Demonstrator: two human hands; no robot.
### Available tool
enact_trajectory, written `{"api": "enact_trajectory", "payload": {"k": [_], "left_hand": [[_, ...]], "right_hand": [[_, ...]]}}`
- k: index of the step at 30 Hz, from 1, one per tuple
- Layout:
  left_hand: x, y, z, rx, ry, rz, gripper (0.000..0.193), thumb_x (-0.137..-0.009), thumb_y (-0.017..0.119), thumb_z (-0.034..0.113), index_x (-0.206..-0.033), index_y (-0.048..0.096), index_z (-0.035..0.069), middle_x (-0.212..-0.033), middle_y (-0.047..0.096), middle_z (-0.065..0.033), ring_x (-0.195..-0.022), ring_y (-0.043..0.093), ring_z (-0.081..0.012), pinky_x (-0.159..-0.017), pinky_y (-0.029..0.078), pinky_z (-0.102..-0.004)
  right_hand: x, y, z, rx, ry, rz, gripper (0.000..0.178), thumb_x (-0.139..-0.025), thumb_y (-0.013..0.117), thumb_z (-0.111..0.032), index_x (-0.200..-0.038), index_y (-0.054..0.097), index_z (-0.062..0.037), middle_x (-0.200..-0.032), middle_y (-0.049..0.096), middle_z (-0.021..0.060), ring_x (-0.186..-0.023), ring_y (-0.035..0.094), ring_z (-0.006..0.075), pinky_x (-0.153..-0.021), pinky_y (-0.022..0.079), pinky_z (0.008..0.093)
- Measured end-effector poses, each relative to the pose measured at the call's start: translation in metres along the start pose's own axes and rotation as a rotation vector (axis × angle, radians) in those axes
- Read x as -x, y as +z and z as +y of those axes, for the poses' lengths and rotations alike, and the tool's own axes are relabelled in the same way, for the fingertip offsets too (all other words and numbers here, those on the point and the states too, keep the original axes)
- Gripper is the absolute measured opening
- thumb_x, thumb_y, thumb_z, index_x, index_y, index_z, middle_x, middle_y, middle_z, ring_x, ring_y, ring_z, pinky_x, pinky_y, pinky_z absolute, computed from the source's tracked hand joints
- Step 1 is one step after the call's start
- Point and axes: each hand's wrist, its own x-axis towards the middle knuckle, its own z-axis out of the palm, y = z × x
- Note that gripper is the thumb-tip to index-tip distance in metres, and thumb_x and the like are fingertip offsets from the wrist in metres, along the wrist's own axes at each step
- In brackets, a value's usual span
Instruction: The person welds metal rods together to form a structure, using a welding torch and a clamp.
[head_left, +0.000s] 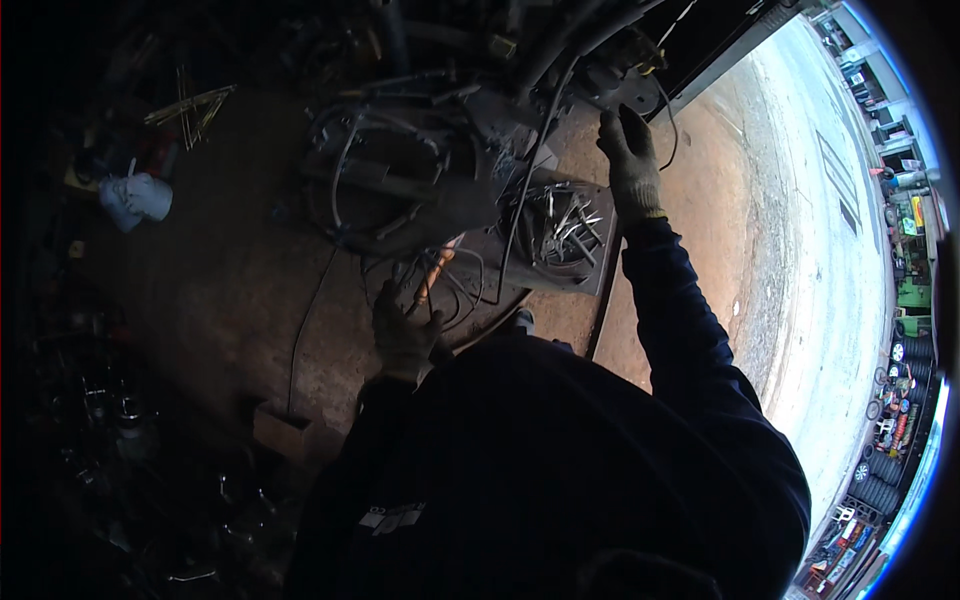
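Observation:
My left hand (403,338), in a knitted work glove, is beside a tangle of dark cables at the near edge of the work table. Its thumb and fingers are apart, and no held thing shows between them. An orange handle (437,270) lies just beyond its fingertips. My right hand (630,160), gloved too, reaches forward on the right with fingers stretched out. Close to its fingertips is a dark round disc (640,97); whether they touch cannot be made out. Between my hands a round container (560,262) holds several metal rods and offcuts.
Coiled cable (340,190) lies on the dark table. A white bag or cloth (135,200) and thin yellowish rods (190,108) are at the far left. A brown box (283,430) stands on the floor. A bright road (810,250) runs along the right, with stacked tyres (875,490) beyond.

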Motion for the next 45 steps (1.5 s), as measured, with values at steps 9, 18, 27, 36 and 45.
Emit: {"api": "enact_trajectory", "payload": {"k": [9,18,27,36,45], "left_hand": [[0.002,0.003,0.010,-0.060,0.080,0.042,0.103,-0.068,0.086,0.039,-0.151,0.034,0.005,-0.140,0.049,-0.0225,-0.131,0.049,-0.0396,-0.107,0.044,-0.0481],[-0.008,-0.014,0.031,0.020,-0.135,0.017,0.106,-0.069,0.082,0.044,-0.154,0.031,0.006,-0.138,0.052,-0.0220,-0.128,0.051,-0.0399,-0.104,0.045,-0.0473],[0.002,-0.015,0.006,-0.009,-0.088,0.049,0.098,-0.067,0.082,0.044,-0.147,0.040,0.003,-0.135,0.055,-0.0204,-0.124,0.054,-0.0382,-0.101,0.047,-0.0486],[-0.017,-0.031,-0.010,0.071,0.098,-0.063,0.100,-0.066,0.086,0.045,-0.145,0.042,0.001,-0.110,0.057,-0.0163,-0.097,0.060,-0.0312,-0.090,0.050,-0.0479],[-0.029,-0.050,-0.020,0.116,0.119,-0.245,0.107,-0.063,0.086,0.058,-0.145,0.041,0.006,-0.116,0.059,-0.0203,-0.107,0.060,-0.0363,-0.087,0.052,-0.0500]], "right_hand": [[-0.159,0.027,-0.023,-0.180,0.024,-0.150,0.069,-0.092,0.074,-0.040,-0.137,0.048,0.0058,-0.122,0.067,0.0150,-0.110,0.065,0.0248,-0.098,0.050,0.0338],[-0.188,0.038,-0.027,-0.184,-0.151,-0.177,0.040,-0.086,0.078,-0.027,-0.112,0.064,0.0002,-0.097,0.072,0.0106,-0.083,0.070,0.0201,-0.071,0.056,0.0358],[-0.077,-0.009,-0.170,-0.301,-0.459,-0.222,0.026,-0.099,0.063,-0.027,-0.110,0.062,-0.0033,-0.084,0.066,0.0077,-0.070,0.064,0.0177,-0.059,0.052,0.0310],[0.115,-0.047,-0.041,-0.420,-0.013,-0.055,0.049,-0.099,0.060,-0.028,-0.135,0.051,0.0042,-0.079,0.060,0.0054,-0.069,0.061,0.0190,-0.074,0.057,0.0416],[0.266,0.028,0.014,-0.316,0.383,-0.178,0.032,-0.089,0.071,-0.015,-0.117,0.065,-0.0016,-0.101,0.072,0.0083,-0.080,0.066,0.0135,-0.069,0.053,0.0287]]}}
